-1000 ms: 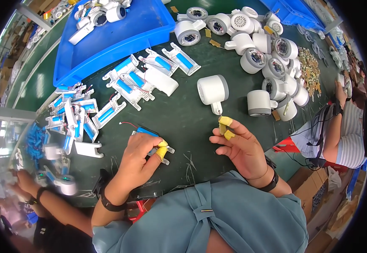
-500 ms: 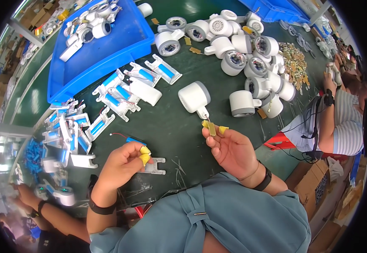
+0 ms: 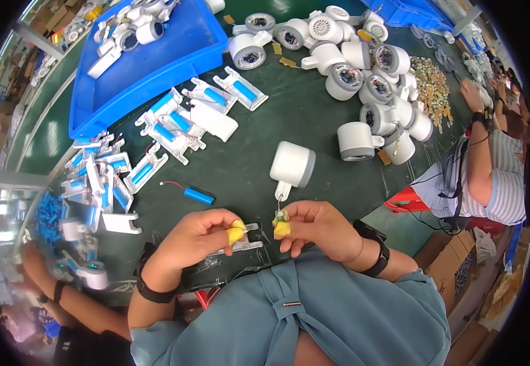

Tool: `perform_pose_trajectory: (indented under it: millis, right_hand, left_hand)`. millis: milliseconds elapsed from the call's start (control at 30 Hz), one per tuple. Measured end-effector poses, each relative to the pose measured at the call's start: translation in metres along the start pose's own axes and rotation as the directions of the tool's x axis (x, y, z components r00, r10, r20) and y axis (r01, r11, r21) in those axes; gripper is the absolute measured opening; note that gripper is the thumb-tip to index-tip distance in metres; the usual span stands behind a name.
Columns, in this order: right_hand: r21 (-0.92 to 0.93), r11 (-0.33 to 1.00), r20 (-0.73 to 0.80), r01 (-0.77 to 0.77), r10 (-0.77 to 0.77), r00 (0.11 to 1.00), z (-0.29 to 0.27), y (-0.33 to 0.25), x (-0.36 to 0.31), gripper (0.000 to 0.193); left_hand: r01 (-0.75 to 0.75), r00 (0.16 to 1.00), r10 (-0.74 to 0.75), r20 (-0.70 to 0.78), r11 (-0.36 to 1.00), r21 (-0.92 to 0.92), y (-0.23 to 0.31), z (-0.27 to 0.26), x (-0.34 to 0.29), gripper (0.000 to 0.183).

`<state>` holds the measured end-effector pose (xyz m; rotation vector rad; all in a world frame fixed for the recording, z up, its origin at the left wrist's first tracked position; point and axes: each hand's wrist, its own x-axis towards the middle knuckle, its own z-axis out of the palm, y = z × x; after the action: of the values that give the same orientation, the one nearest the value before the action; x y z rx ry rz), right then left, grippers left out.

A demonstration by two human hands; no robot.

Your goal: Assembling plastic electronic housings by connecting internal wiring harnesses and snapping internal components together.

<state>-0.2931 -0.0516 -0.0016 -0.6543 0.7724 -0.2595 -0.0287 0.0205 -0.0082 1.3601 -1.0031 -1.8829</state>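
Note:
Yellow finger cots cover the thumb and index fingertip of both hands. My right hand (image 3: 316, 229) pinches a small circuit board (image 3: 281, 215) between them. Thin wires run from the board to the neck of a white cylindrical housing (image 3: 291, 165) with a grey rim, lying on its side. My left hand (image 3: 207, 235) is closed, thumb against index, over a white plastic handle shell (image 3: 248, 246) that lies partly hidden beneath it. Whether those fingertips grip the shell or something small, I cannot make out. Beyond them rests a blue cylindrical battery (image 3: 198, 196) with a red wire.
Handle shells with blue batteries (image 3: 167, 131) lie at left, below a blue bin (image 3: 149, 79). White housings (image 3: 344, 79) crowd the far right, beside a heap of small boards (image 3: 430, 91). Co-workers' arms show at left (image 3: 88, 308) and right (image 3: 478, 152).
My right hand has come left and nearer with the board, which is now turned. The housing has swung round, neck toward me. My left hand has shifted right, leaving the battery in full view.

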Motion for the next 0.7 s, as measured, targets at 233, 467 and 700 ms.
perform_pose_trajectory:
  millis: [233,467,700]
  right_hand:
    - [-0.156,0.986,0.105,0.063,-0.047,0.993,0.0,0.008,0.001,0.031]
    - [-0.017,0.997,0.151,0.07,-0.067,0.986,0.004,0.01,-0.005,0.036]
    - [-0.122,0.991,0.093,-0.054,0.066,0.994,-0.001,0.001,-0.008,0.022]
  left_hand:
    - [-0.094,0.99,0.111,-0.091,0.981,0.172,-0.001,0.035,0.011,0.017]
    - [-0.533,0.632,0.775,-0.012,0.447,0.719,-0.01,0.049,0.017,0.03]
    - [-0.598,0.522,0.848,0.087,0.291,0.746,-0.009,0.05,0.023,0.031]
